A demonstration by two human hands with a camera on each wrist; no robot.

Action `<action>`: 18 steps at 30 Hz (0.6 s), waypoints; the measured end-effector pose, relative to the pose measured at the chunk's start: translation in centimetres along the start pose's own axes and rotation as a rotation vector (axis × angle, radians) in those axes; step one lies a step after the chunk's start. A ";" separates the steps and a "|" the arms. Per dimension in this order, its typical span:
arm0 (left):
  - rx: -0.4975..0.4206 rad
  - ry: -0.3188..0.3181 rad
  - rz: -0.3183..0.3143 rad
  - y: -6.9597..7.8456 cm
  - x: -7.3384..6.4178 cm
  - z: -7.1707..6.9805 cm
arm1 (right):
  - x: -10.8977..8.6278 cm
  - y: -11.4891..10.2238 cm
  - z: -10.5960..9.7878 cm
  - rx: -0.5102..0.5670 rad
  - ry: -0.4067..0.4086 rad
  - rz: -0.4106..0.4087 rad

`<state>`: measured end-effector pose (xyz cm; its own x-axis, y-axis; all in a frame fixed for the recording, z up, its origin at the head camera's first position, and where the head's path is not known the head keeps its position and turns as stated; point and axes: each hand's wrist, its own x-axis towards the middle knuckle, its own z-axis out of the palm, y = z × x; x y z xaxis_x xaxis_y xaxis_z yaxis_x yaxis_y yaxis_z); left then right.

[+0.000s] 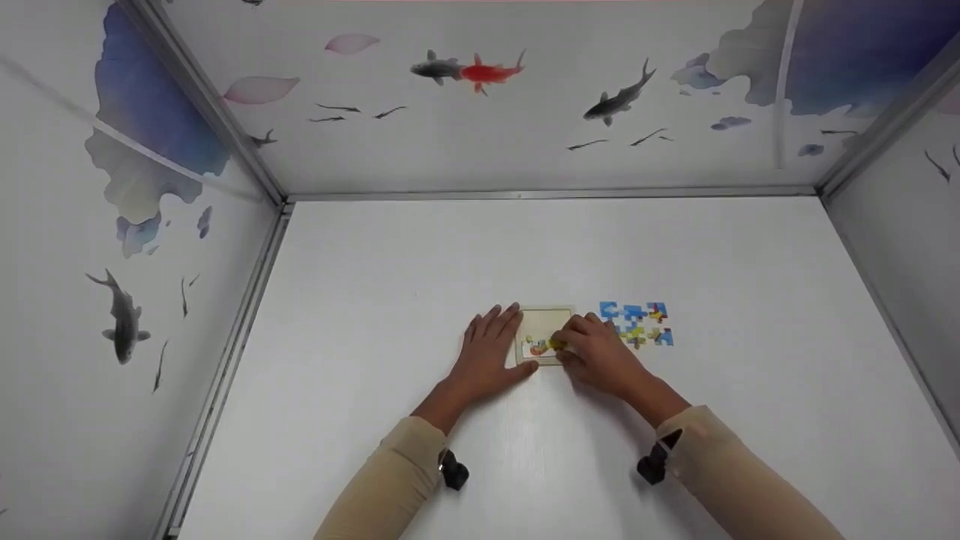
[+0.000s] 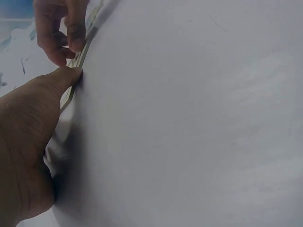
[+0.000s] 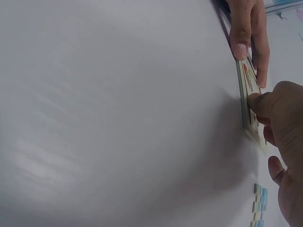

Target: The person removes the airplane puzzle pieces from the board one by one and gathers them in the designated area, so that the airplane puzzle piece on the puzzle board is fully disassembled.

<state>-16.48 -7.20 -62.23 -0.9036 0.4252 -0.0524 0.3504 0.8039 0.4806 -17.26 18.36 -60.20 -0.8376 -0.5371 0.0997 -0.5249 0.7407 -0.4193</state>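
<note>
One puzzle tray [image 1: 545, 322] sits btwn L/R hands [image 1: 487, 356] [image 1: 600, 356].

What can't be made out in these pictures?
Head: the yellow piece, mostly hidden by the right hand.
Head: printed details on the loose pieces, too small.
Left wrist: most of the tray's inside, lost to the left hand and shallow angle.
Right wrist: loose pieces, cut off by the bottom edge.

Lt's dimmish w/ soft shadows on tabletop [image 1: 360, 315], pale glare in wrist pics.
</note>
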 end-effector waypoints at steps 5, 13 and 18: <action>0.000 0.001 0.006 0.0 0.1 0.1 | 0.6 -0.9 0.4 0.001 0.019 -0.013; 0.003 0.007 0.013 -0.1 -0.1 0.1 | 1.4 -2.0 1.0 -0.016 0.035 -0.036; -0.001 0.013 0.020 -0.1 -0.1 0.0 | 1.8 -2.6 1.1 -0.026 0.031 -0.019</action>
<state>-16.42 -7.29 -62.28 -0.8996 0.4355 -0.0315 0.3679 0.7949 0.4824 -17.24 15.09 -59.93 -0.8316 -0.5386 0.1351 -0.5439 0.7410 -0.3938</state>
